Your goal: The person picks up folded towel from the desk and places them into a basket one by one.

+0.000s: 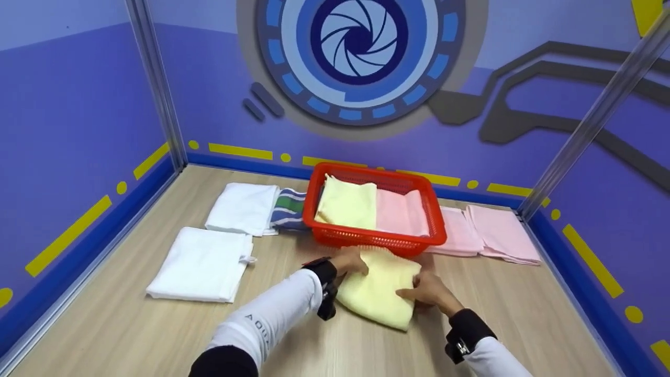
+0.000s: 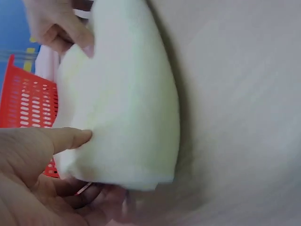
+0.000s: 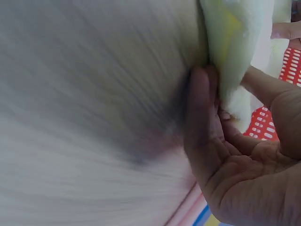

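A folded pale yellow towel (image 1: 378,290) is held in front of the red basket, close above the wooden table. My left hand (image 1: 349,262) grips its left edge; in the left wrist view the thumb (image 2: 73,139) lies on top and the other fingers go beneath. On the opposite edge, my right hand (image 1: 430,291) pinches the towel (image 3: 235,52), its thumb on one face and its fingers around the other. Parts of the fingers of both hands are hidden by the cloth.
The red basket (image 1: 374,239) contains a yellow towel (image 1: 349,203) and a pink towel (image 1: 402,209). White towels (image 1: 201,264) and a striped towel (image 1: 289,205) lie to its left. Pink towels (image 1: 505,233) lie to its right. Purple walls enclose the wooden table (image 1: 518,314).
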`<state>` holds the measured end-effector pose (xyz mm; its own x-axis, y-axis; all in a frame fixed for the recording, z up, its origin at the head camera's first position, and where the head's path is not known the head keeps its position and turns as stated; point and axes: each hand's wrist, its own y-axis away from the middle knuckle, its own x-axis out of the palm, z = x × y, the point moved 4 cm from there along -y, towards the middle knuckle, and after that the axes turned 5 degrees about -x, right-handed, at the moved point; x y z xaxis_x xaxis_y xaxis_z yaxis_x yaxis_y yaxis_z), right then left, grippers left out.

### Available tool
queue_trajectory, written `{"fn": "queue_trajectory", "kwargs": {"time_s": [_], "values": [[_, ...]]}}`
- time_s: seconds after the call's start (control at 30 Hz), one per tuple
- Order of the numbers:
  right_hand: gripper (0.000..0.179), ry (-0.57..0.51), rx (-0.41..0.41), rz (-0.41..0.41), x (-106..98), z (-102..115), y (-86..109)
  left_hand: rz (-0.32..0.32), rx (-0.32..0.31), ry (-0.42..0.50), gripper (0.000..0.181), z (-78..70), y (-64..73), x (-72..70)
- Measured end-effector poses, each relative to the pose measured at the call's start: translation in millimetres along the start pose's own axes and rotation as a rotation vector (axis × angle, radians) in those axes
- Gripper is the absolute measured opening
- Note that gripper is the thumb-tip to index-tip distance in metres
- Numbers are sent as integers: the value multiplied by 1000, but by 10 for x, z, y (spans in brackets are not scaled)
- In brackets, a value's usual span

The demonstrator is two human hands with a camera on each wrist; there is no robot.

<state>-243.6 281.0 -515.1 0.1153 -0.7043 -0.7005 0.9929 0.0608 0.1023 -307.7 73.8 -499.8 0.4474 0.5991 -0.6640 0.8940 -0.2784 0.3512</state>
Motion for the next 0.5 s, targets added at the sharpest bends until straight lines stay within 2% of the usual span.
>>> {"fn": "queue_trajectory", "kwargs": {"time_s": [0.07,0.13,0.2,0.27,0.33,0.4,0.5], "values": [[37,-81,31,-23,18,-14,-7,19,-22,180,21,48,-36,-2],[30,-169,65,-47,27,-35,-17,37,-49,279,21,84,-54,-13],[26,-257,86,-54,25,-41,-28,37,-62,288,24,100,-43,-42],[38,-308,96,-28,-1,-17,-18,52,-63,284,27,92,-1,-86],[56,-340,79,51,-63,54,15,122,-49,308,29,71,63,-152],[70,-352,32,155,-176,176,67,225,-42,363,30,34,153,-255],[75,-379,-62,303,-421,400,150,362,-45,434,27,-49,307,-490]]}}
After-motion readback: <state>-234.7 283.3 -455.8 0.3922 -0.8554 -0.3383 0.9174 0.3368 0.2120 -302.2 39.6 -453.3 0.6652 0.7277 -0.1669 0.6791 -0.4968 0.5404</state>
